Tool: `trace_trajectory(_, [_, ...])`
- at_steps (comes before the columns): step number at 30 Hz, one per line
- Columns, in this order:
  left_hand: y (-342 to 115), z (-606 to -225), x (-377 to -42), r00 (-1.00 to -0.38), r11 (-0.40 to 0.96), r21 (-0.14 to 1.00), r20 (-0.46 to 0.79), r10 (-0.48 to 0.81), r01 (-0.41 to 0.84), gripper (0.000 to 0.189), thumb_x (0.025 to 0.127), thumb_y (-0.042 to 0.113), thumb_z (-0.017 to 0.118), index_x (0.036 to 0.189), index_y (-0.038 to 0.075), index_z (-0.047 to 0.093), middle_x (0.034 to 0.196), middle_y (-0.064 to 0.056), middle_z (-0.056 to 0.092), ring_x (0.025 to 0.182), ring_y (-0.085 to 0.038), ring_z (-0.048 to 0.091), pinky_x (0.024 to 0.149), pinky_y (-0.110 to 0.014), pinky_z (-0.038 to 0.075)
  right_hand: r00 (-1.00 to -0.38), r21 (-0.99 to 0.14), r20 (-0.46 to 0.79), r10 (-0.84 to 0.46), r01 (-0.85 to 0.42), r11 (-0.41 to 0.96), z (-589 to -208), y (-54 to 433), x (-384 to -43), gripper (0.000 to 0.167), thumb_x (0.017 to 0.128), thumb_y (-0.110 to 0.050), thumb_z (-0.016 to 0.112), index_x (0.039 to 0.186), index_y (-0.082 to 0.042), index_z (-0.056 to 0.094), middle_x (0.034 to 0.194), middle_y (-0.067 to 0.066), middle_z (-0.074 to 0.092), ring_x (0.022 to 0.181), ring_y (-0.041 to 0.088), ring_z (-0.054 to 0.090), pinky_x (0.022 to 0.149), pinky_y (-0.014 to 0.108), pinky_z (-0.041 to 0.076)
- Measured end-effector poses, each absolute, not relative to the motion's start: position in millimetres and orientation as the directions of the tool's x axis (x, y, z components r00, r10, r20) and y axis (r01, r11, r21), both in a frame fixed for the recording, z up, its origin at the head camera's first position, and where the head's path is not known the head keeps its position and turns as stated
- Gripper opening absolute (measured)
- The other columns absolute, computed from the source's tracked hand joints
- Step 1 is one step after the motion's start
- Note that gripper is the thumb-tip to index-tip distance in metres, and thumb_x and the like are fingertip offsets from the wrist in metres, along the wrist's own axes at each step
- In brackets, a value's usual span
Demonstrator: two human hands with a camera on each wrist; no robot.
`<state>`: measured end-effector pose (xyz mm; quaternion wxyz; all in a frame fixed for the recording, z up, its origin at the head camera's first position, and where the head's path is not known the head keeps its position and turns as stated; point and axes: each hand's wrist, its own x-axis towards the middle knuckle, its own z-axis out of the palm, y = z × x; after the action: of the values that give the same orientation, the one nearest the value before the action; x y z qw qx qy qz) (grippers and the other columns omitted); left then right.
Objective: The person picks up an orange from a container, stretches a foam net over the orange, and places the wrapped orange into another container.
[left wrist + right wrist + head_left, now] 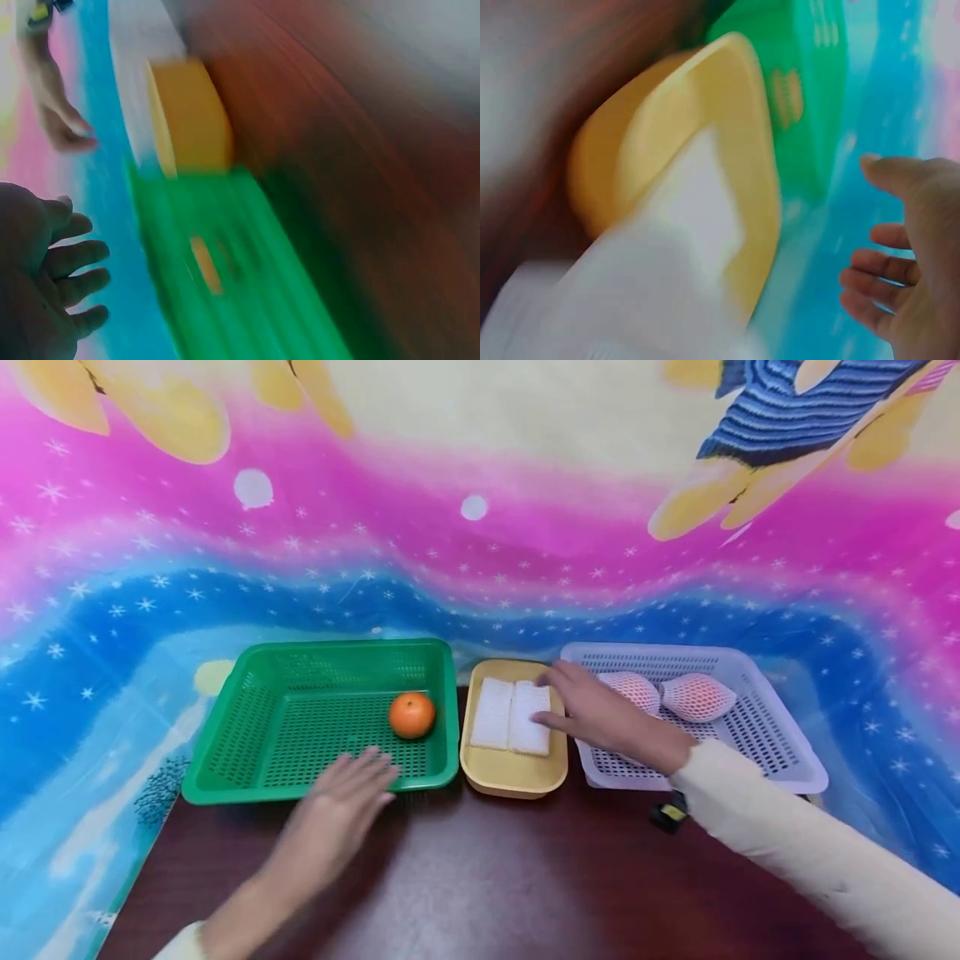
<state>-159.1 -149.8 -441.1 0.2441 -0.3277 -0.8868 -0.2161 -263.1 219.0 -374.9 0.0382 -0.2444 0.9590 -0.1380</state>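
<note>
My left hand (337, 810) is over the front rim of a green basket (322, 718), its fingers straight and nothing in them. An orange fruit (412, 715) lies at the right side of that basket. My right hand (592, 706) reaches over the right edge of a yellow tray (513, 772), fingers apart and holding nothing. Two white foam net sleeves (492, 713) lie flat side by side in the tray, the right one partly under my fingertips in the head view. In the right wrist view the fingers (881, 277) are loosely bent, with the thumb apart.
To the right stands a pale purple basket (780, 752) with fruits in pinkish-white foam nets (699, 697), partly hidden by my right arm. All three containers stand in a row on a dark brown table (480, 877), against a colourful patterned cloth (480, 568).
</note>
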Motion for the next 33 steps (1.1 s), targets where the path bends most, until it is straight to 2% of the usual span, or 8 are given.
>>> trace_trajectory(2, [-187.6, -445.3, -155.4, -0.702, 0.727, 0.245, 0.571, 0.426, 0.641, 0.043, 0.09, 0.009, 0.073, 0.132, 0.004, 0.068, 0.135, -0.017, 0.067, 0.129, -0.036, 0.063, 0.128, -0.027, 0.022, -0.846, -0.312, 0.006, -0.534, -0.509, 0.802, -372.9, 182.0, -272.8, 0.063, 0.096, -0.049, 0.069, 0.14, -0.007, 0.052, 0.142, 0.012, 0.055, 0.131, 0.028, 0.056, 0.111, 0.046, 0.05])
trace_trajectory(4, [-221.7, -449.5, -154.1, -0.726, 0.745, 0.258, 0.554, 0.408, 0.615, 0.049, 0.087, 0.005, 0.074, 0.136, 0.002, 0.065, 0.137, -0.019, 0.065, 0.139, -0.027, 0.055, 0.128, -0.018, 0.014, -0.812, -0.33, 0.003, -0.583, -0.551, 0.766, -373.5, 145.8, -283.6, 0.067, 0.094, -0.049, 0.071, 0.143, -0.008, 0.05, 0.142, 0.01, 0.055, 0.131, 0.025, 0.055, 0.111, 0.042, 0.051])
trace_trajectory(8, [-274.0, -458.8, -155.0, -0.751, 0.769, 0.24, 0.509, 0.42, 0.592, 0.053, 0.088, 0.004, 0.076, 0.139, 0.004, 0.063, 0.139, -0.02, 0.063, 0.148, 0.003, 0.03, 0.127, -0.016, 0.013, -0.758, -0.315, -0.107, -0.643, -0.588, 0.745, -381.5, 82.0, -304.1, 0.081, 0.091, -0.047, 0.076, 0.153, -0.01, 0.041, 0.154, 0.009, 0.046, 0.142, 0.024, 0.046, 0.117, 0.039, 0.045])
trace_trajectory(10, [-292.2, -463.3, -156.6, -0.755, 0.784, 0.208, 0.492, 0.433, 0.585, 0.05, 0.09, 0.005, 0.074, 0.139, 0.005, 0.063, 0.139, -0.021, 0.063, 0.146, 0.01, 0.021, 0.129, -0.022, 0.013, -0.739, -0.267, -0.195, -0.645, -0.593, 0.759, -388.8, 57.3, -312.7, 0.089, 0.089, -0.046, 0.078, 0.157, -0.01, 0.034, 0.161, 0.01, 0.039, 0.149, 0.026, 0.037, 0.12, 0.04, 0.041])
trace_trajectory(15, [-315.3, -468.6, -158.6, -0.79, 0.82, 0.201, 0.462, 0.403, 0.535, 0.05, 0.089, -0.001, 0.073, 0.138, 0.003, 0.063, 0.137, -0.025, 0.063, 0.143, 0.012, 0.017, 0.13, -0.036, 0.017, -0.734, -0.177, -0.375, -0.566, -0.543, 0.821, -405.3, 22.9, -326.1, 0.104, 0.084, -0.037, 0.086, 0.162, -0.012, 0.023, 0.167, 0.011, 0.028, 0.155, 0.029, 0.027, 0.121, 0.042, 0.039])
trace_trajectory(20, [-319.2, -467.9, -158.7, -0.819, 0.821, 0.255, 0.435, 0.374, 0.511, 0.052, 0.09, -0.003, 0.072, 0.14, 0.005, 0.062, 0.135, -0.026, 0.063, 0.142, 0.018, 0.015, 0.128, -0.024, 0.011, -0.733, -0.116, -0.441, -0.518, -0.525, 0.843, -416.1, 13.2, -334.7, 0.106, 0.083, -0.029, 0.088, 0.164, -0.015, 0.021, 0.167, 0.01, 0.029, 0.153, 0.028, 0.032, 0.118, 0.043, 0.043])
trace_trajectory(27, [-316.0, -468.6, -161.1, -0.825, 0.825, 0.264, 0.434, 0.362, 0.501, 0.05, 0.09, -0.002, 0.072, 0.139, 0.004, 0.062, 0.135, -0.024, 0.064, 0.141, 0.016, 0.019, 0.128, -0.025, 0.014, -0.688, -0.135, -0.426, -0.588, -0.594, 0.793, -425.6, 12.1, -343.7, 0.079, 0.087, -0.017, 0.083, 0.154, -0.013, 0.041, 0.146, 0.007, 0.051, 0.125, 0.021, 0.054, 0.099, 0.036, 0.054])
trace_trajectory(33, [-314.4, -469.2, -161.5, -0.828, 0.832, 0.257, 0.434, 0.355, 0.491, 0.051, 0.088, -0.004, 0.073, 0.138, 0.003, 0.063, 0.136, -0.026, 0.063, 0.145, 0.003, 0.028, 0.128, -0.031, 0.018, -0.685, -0.191, -0.407, -0.604, -0.583, 0.79, -427.6, 13.6, -346.9, 0.067, 0.085, -0.017, 0.083, 0.144, -0.017, 0.05, 0.147, 0.01, 0.045, 0.118, 0.021, 0.053, 0.087, 0.033, 0.054])
